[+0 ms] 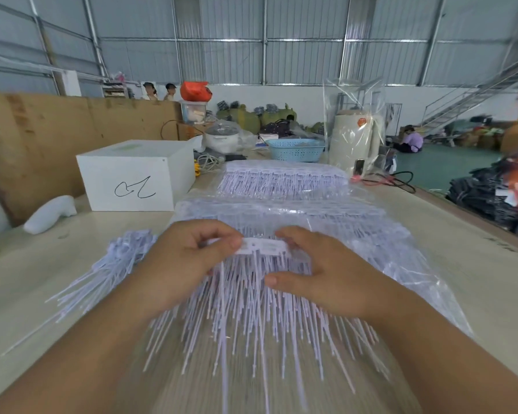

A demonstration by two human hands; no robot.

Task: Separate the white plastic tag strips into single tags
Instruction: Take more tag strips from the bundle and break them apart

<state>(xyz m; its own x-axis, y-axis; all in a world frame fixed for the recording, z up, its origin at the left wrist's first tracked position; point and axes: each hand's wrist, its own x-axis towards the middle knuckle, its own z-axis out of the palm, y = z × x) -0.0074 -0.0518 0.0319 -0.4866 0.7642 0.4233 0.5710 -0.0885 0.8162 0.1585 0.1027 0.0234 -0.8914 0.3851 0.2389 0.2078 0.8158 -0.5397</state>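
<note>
table [449,264]: pale top carrying everything. Risk, as a judgement: loose tags sliding toward the 3 o'clock edge, which drops to the floor, if the stack is nudged.

bag [425,282]: clear plastic under and around the big stack, from centre out to 4 o'clock. It looks slick, so the stack on it could shift when the person pulls.

stack [296,210]: joined white tags at 12 o'clock from the hands, with a further batch beyond. The long tails overlap thickly. Likely fault: tails snagging, so one pull drags several strips.

box [132,180]: white, at 10 o'clock, well apart from the work. Little hazard.

pile [114,264]: loose tags fanned at 9 o'clock, just beside the left wrist. An elbow sweep could scatter them or mix them back into the strips.

left hand [192,258]: fingers curled, thumb and fingertips pinching the left end of the strip's head bar. A grip on two heads at once would leave tags joined.

right hand [311,270]: fingers bent over the right end of the bar, thumb lying below across the tails. Whether it truly clamps cannot be told. A weak hold would let the strip twist, not snap.

strip [265,245]: held between both hands at centre, above the stack, tails hanging toward 6 o'clock. A crooked tear could break a head or tail.
</note>
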